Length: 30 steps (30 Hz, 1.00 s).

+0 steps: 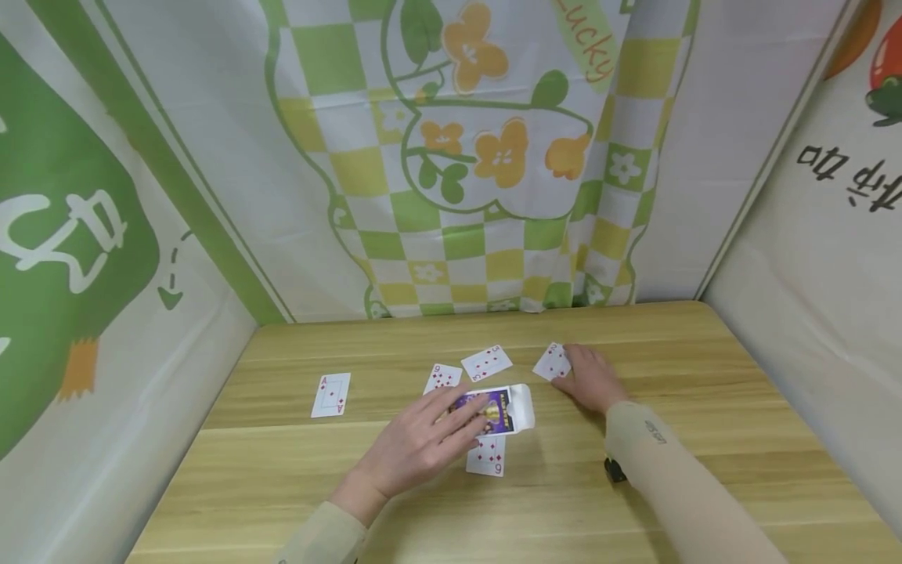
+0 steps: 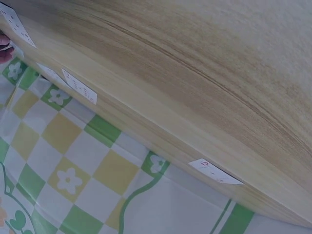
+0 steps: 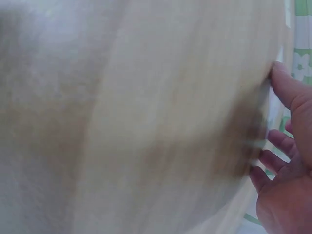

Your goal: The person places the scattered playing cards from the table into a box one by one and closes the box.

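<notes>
My left hand [image 1: 423, 442] grips a purple playing-card box [image 1: 502, 411] with its white flap open. Under the box lies a six of diamonds [image 1: 486, 458], partly covered. At the far right of the cards, my right hand [image 1: 592, 377] holds the right edge of a two of diamonds [image 1: 551, 363] between thumb and fingers. In the right wrist view, the thumb and curled fingers of that hand [image 3: 287, 141] sit at the table's far side, image blurred. A three of diamonds [image 1: 487, 363] and a nine of diamonds [image 1: 441, 377] lie beyond the box.
An ace of diamonds [image 1: 331, 395] lies alone to the left on the wooden table [image 1: 268, 478]. Patterned fabric [image 1: 465, 266] hangs behind the table's back edge, with printed cloth walls on both sides. A small black object [image 1: 615, 470] shows beneath my right forearm.
</notes>
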Tool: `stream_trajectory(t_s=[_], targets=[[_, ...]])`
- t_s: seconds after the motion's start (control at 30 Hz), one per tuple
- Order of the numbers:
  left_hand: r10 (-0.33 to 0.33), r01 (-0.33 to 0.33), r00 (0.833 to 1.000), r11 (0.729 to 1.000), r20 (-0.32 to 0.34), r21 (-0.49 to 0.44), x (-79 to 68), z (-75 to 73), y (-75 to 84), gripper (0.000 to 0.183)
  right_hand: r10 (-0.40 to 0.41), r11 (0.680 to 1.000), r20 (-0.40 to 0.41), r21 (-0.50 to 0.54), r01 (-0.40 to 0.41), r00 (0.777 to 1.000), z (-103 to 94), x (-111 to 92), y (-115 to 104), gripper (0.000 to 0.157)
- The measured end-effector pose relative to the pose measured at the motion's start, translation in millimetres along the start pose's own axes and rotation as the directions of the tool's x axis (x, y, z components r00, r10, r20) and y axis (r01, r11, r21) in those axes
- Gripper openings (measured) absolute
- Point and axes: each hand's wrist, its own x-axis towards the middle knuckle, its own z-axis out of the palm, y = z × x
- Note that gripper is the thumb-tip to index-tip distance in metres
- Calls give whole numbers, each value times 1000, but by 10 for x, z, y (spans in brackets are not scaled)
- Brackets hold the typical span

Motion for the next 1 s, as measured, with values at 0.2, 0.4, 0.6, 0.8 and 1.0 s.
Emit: stream_trajectory(t_s=[0.2, 0.4, 0.6, 0.8, 1.0], targets=[[-7, 7, 1000, 1000, 10, -1, -27, 31, 4, 28, 68, 997, 81, 26, -71, 994, -80, 16, -29, 88], [-7, 7, 1000, 1000, 2, -3, -22, 14, 8, 28, 135, 991, 185, -14, -135, 974, -159, 11, -52, 104], [-3, 3, 1000, 1000, -7, 3, 7, -22, 7, 26, 183, 983, 229, -66, -173, 956, -220, 7, -84, 99], [4, -4, 1000, 1000, -15, 15, 36, -53, 1, 23, 210, 978, 249, -65, -200, 946, -289, -17, -155, 80], [8, -8, 1000, 1000, -24, 24, 40, -63, -1, 21, 199, 980, 276, -77, -184, 940, -324, -36, -164, 75]])
